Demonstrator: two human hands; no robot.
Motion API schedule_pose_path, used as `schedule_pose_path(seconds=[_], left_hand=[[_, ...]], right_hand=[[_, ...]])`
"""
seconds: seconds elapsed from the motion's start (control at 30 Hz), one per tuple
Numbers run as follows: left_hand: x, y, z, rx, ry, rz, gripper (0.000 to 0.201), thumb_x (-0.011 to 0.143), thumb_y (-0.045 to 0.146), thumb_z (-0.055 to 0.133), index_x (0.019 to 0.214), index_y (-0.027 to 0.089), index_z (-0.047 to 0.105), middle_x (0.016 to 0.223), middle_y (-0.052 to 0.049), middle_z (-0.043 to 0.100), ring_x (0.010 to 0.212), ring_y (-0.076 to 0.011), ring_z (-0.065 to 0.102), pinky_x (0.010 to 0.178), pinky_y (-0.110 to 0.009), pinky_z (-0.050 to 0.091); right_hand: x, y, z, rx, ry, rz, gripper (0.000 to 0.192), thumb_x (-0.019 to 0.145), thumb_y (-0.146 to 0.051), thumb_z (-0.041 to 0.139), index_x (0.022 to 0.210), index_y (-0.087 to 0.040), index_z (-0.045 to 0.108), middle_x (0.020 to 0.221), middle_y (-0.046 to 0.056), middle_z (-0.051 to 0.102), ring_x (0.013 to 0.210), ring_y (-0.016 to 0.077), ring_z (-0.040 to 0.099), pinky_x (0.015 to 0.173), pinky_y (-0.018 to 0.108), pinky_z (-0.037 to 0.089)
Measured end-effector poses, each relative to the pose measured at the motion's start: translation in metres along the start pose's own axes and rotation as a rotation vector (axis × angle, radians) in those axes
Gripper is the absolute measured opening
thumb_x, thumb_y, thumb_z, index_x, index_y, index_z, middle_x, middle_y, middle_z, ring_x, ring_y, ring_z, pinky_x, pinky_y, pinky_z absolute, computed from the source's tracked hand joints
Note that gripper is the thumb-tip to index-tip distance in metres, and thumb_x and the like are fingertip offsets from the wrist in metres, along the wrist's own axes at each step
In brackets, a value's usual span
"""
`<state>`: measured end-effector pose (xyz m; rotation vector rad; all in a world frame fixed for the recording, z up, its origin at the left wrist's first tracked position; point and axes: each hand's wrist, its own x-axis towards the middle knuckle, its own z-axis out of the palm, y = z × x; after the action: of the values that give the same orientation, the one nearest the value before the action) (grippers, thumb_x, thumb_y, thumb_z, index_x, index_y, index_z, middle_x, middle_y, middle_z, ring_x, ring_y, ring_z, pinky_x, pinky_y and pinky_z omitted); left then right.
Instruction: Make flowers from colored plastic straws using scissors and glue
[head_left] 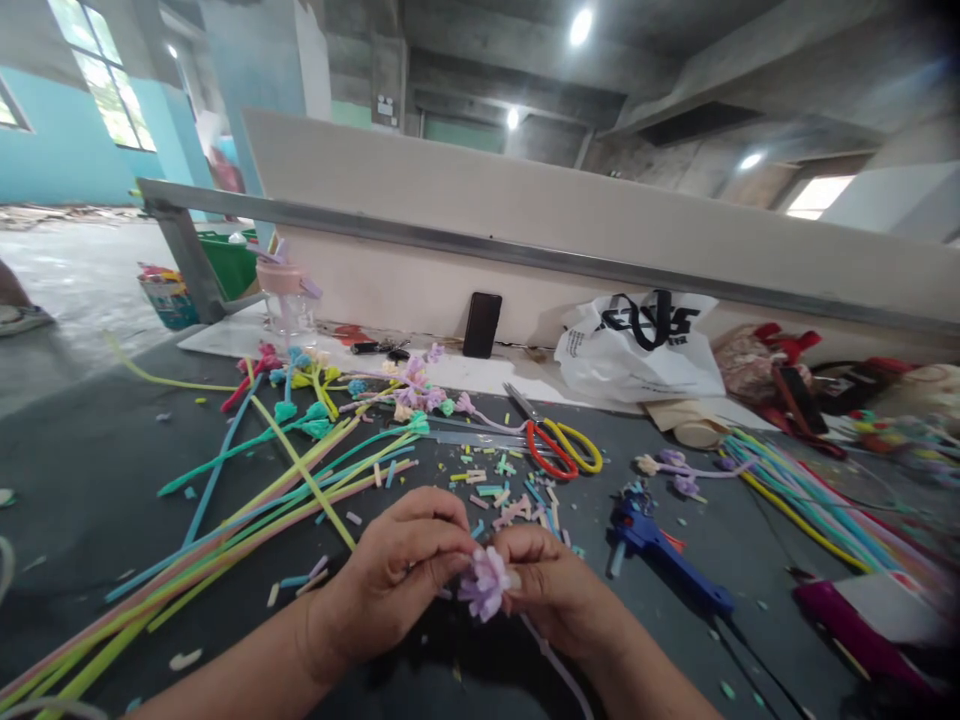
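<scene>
Lilac flower (486, 583): held just above the desk (82, 530), near the middle of its near edge, petals facing up and out. We pinch it from both sides, likely to steady something so soft without crushing it. Our right hand (555, 580) has thumb and forefinger narrow on its right side; our left hand (405, 570) closes its fingertips at the left petals. A pale strip (555, 655) trails from under the right hand toward the near edge; where it joins the flower, we cannot tell.

Just beyond our fingers, cut bits (514, 510) lie scattered, probably left where they drop. Past them, scissors (541, 424) rest with red and yellow loops toward us, presumably for easy picking up. Right of our hands, a blue glue gun (664, 555) lies with its cord running to the near edge, within what seems easy reach.

Toward the left edge, long strips (303, 474) fan out, perhaps spread so colours pick apart. Flower sprigs (416, 385) gather behind, seemingly set aside from the cutting. At the far edge a phone (481, 325) leans upright on the panel, beside a white bag (637, 350).
</scene>
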<state>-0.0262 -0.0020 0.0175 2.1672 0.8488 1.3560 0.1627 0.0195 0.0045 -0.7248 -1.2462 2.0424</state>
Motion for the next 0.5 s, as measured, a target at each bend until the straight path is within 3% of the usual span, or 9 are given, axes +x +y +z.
schedule_pose_path(seconds=[0.17,0.5], left_hand=[[-0.0006,-0.0002,0.0005,0.068,0.019,0.050,0.017,0.078,0.010,0.051,0.087,0.018,0.063,0.087,-0.008,0.060,0.083,-0.0156,0.058,0.074,-0.028,0.050],[-0.0036,0.0001,0.0071,0.047,0.066,-0.010,0.014,0.076,0.005,0.051,0.080,0.015,0.059,0.081,-0.007,0.060,0.081,-0.0137,0.058,0.073,-0.025,0.048]], right_hand=[[0.0006,-0.0018,0.0004,-0.055,-0.022,0.007,0.021,0.060,-0.031,0.073,0.055,-0.013,0.064,0.048,-0.003,0.051,0.047,0.0075,0.039,0.050,0.021,0.026],[0.0011,-0.0012,-0.0010,-0.101,-0.064,-0.015,0.021,0.065,-0.030,0.070,0.058,-0.012,0.063,0.053,-0.002,0.053,0.053,0.0087,0.044,0.056,0.021,0.030]])
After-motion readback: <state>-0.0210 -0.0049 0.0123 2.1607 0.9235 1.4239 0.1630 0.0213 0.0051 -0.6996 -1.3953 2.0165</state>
